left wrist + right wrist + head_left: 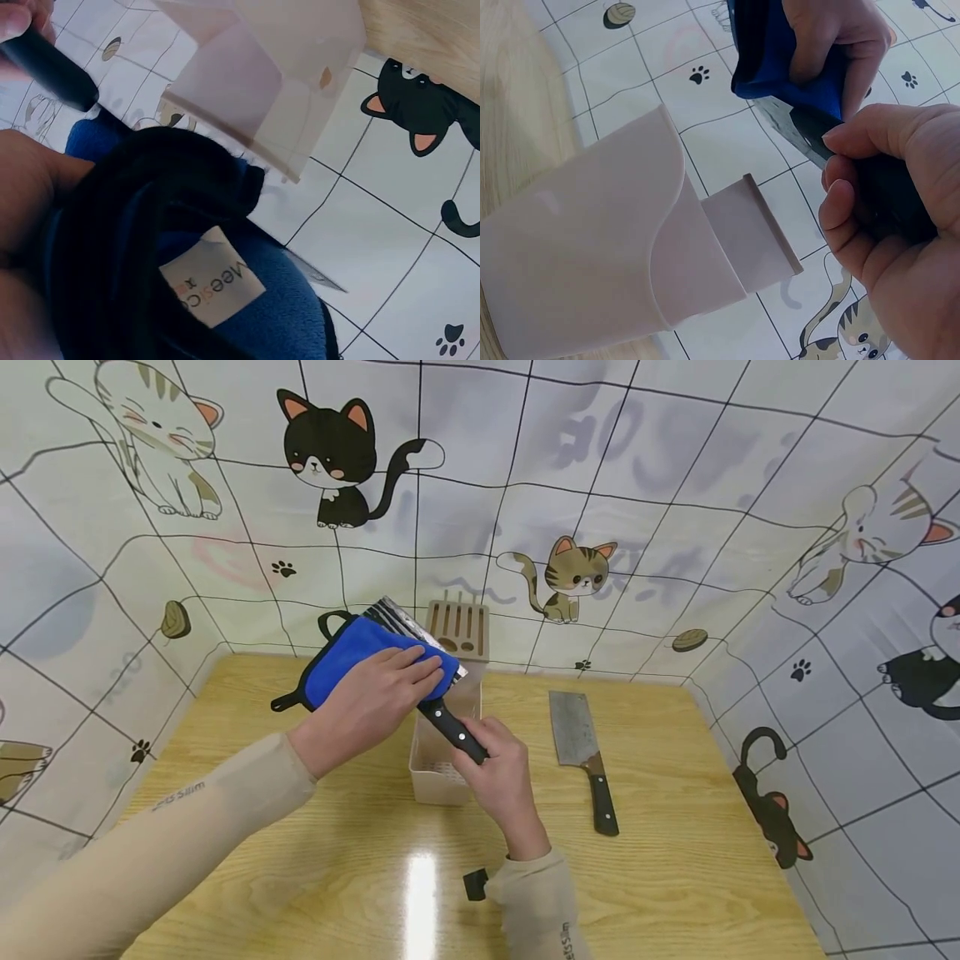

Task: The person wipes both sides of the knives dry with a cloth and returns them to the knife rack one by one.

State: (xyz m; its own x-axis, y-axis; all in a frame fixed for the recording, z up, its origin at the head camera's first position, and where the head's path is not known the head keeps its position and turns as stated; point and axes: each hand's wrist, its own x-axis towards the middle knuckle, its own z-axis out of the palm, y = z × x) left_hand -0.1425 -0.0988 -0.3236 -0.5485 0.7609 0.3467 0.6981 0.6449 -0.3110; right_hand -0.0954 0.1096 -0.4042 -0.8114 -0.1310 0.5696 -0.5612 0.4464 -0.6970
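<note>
Right grip (497, 768) clasps the kitchen knife (452, 731), left grip (367, 702) pinches blue cloth (330, 675) over its blade (410, 624): apparently wiping, next needing a careful stroke

Two knives (457, 732) (576, 727) — two hands (371, 697) (498, 768), too — one blue cloth (345, 664), one pale holder (442, 787), one wooden table (675, 827)

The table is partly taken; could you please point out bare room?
Bare: between the cleaver and right wall; between the holder and left wall, partly under the left sleeve. Crowded: around the holder, with knife and blue cloth held close.
</note>
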